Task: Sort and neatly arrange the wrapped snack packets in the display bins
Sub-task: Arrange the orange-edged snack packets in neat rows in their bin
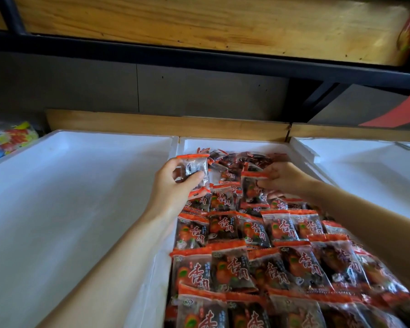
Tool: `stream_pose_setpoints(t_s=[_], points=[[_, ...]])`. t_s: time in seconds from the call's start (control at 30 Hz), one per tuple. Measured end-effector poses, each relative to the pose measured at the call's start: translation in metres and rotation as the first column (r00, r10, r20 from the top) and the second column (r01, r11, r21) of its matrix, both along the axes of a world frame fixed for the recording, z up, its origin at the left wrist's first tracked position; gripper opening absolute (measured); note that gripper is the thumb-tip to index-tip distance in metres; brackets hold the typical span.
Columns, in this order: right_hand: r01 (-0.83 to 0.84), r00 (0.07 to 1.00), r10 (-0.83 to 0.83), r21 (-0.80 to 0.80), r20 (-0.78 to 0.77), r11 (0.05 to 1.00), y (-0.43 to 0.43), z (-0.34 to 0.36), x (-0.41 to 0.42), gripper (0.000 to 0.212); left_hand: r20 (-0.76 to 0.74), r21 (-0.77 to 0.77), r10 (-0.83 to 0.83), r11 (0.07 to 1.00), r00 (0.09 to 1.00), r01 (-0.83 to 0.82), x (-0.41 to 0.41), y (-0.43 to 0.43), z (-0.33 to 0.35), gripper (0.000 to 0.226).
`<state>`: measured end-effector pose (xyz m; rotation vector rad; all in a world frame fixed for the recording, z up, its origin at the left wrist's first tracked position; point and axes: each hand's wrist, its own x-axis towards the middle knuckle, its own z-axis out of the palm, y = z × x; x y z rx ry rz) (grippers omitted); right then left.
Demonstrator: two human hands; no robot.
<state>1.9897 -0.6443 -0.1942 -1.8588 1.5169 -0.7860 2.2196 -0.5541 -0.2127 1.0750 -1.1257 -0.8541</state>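
The middle white foam bin (pixel 223 144) is filled with snack packets (pixel 265 261), clear wrappers with orange-red ends and red characters. Near me they lie in overlapping rows; at the far end they sit in a loose heap (pixel 244 159). My left hand (pixel 173 185) holds one packet (pixel 195 172) upright above the bin's left wall, its plain back turned to me. My right hand (pixel 282 177) pinches the top edge of another packet (pixel 252 188) standing over the far rows.
A white foam bin (pixel 64 197) with no packets lies to the left, and another white foam bin (pixel 365 162) to the right. Colourful wrapped sweets (pixel 7 140) sit at the far left. A wooden rail (pixel 166 125) and a dark shelf frame (pixel 199 60) run behind the bins.
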Motion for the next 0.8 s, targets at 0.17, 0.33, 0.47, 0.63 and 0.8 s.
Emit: stream_pose_setpoints(t_s=[0.17, 0.33, 0.47, 0.63, 0.8], points=[[-0.107, 0.993, 0.1, 0.142, 0.056, 0.984, -0.009, -0.015, 0.005, 0.029, -0.046, -0.009, -0.028, 1.0, 0.999, 0.028, 0.0, 0.001, 0.0, 0.031], [-0.065, 0.966, 0.061, -0.01, -0.252, 0.998, -0.012, -0.015, 0.007, 0.043, 0.007, -0.014, -0.062, 0.998, 0.998, 0.063, 0.0, 0.0, -0.002, 0.029], [-0.075, 0.97, 0.005, -0.276, -0.245, 0.958, 0.011, -0.002, 0.021, 0.038, 0.19, -0.024, -0.087, 0.995, 0.978, 0.093, -0.002, -0.001, -0.006, 0.028], [-0.208, 0.949, 0.204, -0.01, 0.242, 0.978, 0.064, 0.02, 0.053, 0.042, 0.362, -0.148, -0.008, 0.987, 0.932, 0.066, -0.01, 0.0, -0.006, 0.048], [-0.317, 0.863, 0.21, 0.17, 0.459, 0.933, 0.081, 0.03, 0.051, 0.041, 0.516, -0.334, 0.158, 0.942, 0.842, 0.028, -0.022, 0.011, -0.002, 0.042]])
